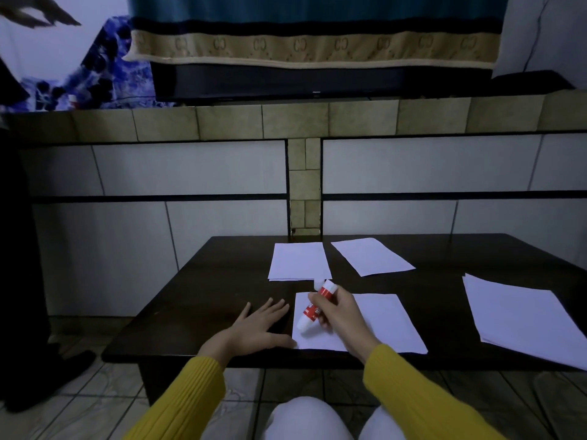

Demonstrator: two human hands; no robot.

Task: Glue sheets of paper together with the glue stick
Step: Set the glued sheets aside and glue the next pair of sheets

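Note:
A white sheet of paper [384, 322] lies near the front edge of the dark low table [222, 274]. My right hand [341, 315] grips a red and white glue stick [314, 308], which slants over the sheet's left part with its lower white end close to the paper. My left hand [257, 325] lies flat on the table, fingers spread, with its thumb touching the sheet's near left corner. Both sleeves are yellow.
Further sheets lie on the table: a small stack [298, 260] at the back middle, a single sheet [371, 255] beside it, and a larger stack [524, 315] at the right. A tiled counter wall [190, 166] rises behind the table. A dark-clothed person stands at far left [19, 281].

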